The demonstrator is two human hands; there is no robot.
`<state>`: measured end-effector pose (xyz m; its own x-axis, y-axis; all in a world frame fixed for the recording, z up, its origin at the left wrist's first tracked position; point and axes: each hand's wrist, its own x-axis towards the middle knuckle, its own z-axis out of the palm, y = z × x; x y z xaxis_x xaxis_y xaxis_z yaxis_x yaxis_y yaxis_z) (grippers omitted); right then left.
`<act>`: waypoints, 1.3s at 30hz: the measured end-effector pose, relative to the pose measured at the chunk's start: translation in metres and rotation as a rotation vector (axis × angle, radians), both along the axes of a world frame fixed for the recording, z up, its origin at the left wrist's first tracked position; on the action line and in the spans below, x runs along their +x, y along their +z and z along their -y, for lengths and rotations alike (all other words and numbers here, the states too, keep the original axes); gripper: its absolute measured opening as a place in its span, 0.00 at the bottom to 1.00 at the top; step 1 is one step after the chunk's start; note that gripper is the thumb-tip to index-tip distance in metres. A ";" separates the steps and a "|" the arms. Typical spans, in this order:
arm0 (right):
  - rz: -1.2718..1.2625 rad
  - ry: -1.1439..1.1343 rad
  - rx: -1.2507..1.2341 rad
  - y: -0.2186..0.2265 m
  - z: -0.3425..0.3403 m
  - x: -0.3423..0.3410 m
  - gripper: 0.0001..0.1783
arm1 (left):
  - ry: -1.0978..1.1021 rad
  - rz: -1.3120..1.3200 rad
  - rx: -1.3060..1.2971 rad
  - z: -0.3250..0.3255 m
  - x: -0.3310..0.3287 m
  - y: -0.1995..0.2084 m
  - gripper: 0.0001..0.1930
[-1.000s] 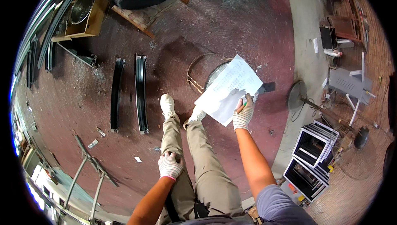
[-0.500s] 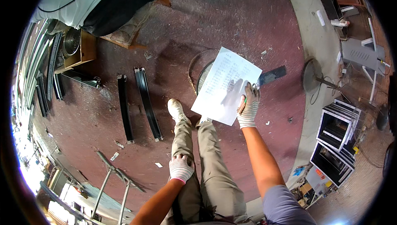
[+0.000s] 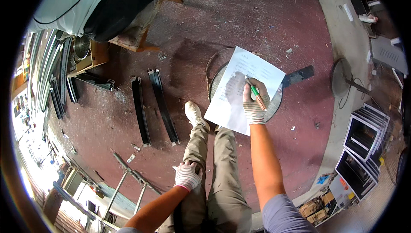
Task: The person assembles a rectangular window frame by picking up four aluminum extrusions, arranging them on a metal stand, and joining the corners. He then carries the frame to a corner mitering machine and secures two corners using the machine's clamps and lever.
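A white sheet of paper [image 3: 227,104] with lines of handwriting lies tilted over a round grey disc-shaped surface [image 3: 274,105], which shows around its edges. My right hand [image 3: 256,103], in a striped glove with dark fingertips, is on the sheet's right half. Between its thumb and fingers is a slim pen [image 3: 255,92], green and brown, its tip directed at the written lines. The hand's shadow falls across the middle of the page. My left hand [image 3: 188,176], in a similar striped glove, rests on my left knee with its fingers laid over the trousers [image 3: 195,151].
Two dark metal profiles [image 3: 163,106] lie on the red floor left of my feet. Further left are more long profiles [image 3: 43,70] and a wooden box [image 3: 95,56]. Stacked frames [image 3: 363,134] and a round fan-like stand [image 3: 341,78] are at the right. A metal trestle [image 3: 128,171] stands lower left.
My right hand has moved from the paper's right edge inward over the writing, and the pen now shows clearly. The whole view has shifted slightly. My left hand stays on the knee.
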<state>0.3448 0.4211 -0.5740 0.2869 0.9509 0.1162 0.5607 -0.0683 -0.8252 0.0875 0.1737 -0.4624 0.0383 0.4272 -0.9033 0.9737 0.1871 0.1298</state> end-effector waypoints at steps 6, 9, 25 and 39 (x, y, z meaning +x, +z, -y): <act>-0.014 -0.047 0.058 -0.021 -0.006 -0.001 0.10 | -0.013 0.014 0.014 -0.008 -0.007 -0.004 0.22; -0.057 -0.054 0.068 -0.028 -0.006 -0.002 0.10 | -0.004 0.034 0.031 -0.011 -0.011 -0.006 0.21; 0.595 0.287 -0.413 0.036 0.039 0.049 0.40 | 0.057 0.017 -0.022 -0.021 -0.018 -0.001 0.22; 0.440 0.205 -0.610 0.106 0.081 -0.029 0.28 | 0.318 0.073 -0.054 -0.004 -0.065 0.014 0.23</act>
